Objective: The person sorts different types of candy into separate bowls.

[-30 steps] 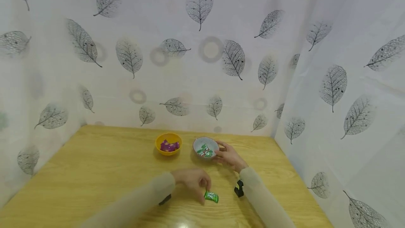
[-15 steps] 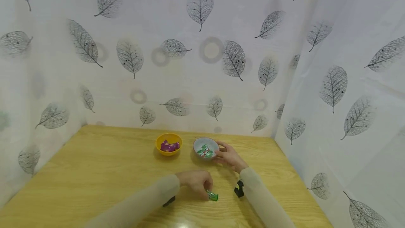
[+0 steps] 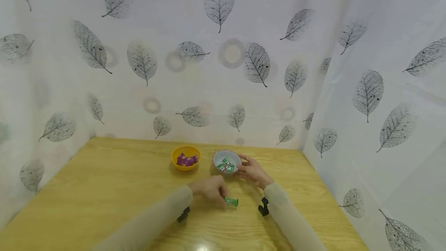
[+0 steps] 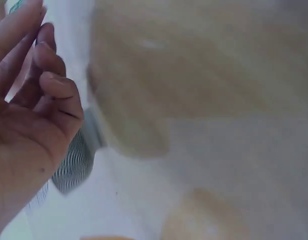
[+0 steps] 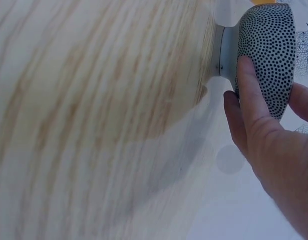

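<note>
In the head view my left hand pinches one end of a green-wrapped candy over the middle front of the table. Only a green sliver of the candy shows past the fingertips in the left wrist view. My right hand holds the right side of a small bowl, pale inside with a reddish rim, in which several green-and-white wrapped candies lie. The right wrist view shows the black-dotted outside of this bowl, with fingers along its wall and the thumb at the rim.
Left of the dotted bowl stands a yellow bowl with purple-wrapped candies inside. Both bowls are near the back of the wooden table. A leaf-printed white curtain closes off the back and sides.
My left hand has closed on the green candy and moved away from me with it, towards the dotted bowl. The right hand keeps its place on the bowl.
</note>
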`<act>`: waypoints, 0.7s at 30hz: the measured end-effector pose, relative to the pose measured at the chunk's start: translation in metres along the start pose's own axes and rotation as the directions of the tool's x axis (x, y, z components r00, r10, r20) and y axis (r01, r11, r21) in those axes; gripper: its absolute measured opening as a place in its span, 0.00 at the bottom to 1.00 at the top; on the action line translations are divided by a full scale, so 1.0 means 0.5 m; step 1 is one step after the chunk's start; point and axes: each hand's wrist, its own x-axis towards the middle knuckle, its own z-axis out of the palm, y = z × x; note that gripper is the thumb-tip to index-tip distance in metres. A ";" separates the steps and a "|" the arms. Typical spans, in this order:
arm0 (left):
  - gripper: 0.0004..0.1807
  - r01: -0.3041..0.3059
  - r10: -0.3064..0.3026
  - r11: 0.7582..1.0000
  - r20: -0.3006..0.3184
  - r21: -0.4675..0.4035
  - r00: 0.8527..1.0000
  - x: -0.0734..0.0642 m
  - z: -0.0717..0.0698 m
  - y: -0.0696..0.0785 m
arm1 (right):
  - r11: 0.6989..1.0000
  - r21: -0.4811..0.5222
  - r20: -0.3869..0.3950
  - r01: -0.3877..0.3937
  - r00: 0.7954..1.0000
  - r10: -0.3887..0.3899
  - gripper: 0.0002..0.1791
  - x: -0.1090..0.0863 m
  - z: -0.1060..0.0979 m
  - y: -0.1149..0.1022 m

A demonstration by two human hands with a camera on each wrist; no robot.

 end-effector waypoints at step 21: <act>0.06 0.195 -0.371 0.913 -0.529 -0.359 0.763 0.000 -0.073 -0.040 | 1.000 -0.009 0.012 0.015 1.000 -0.015 0.31 0.001 0.000 0.004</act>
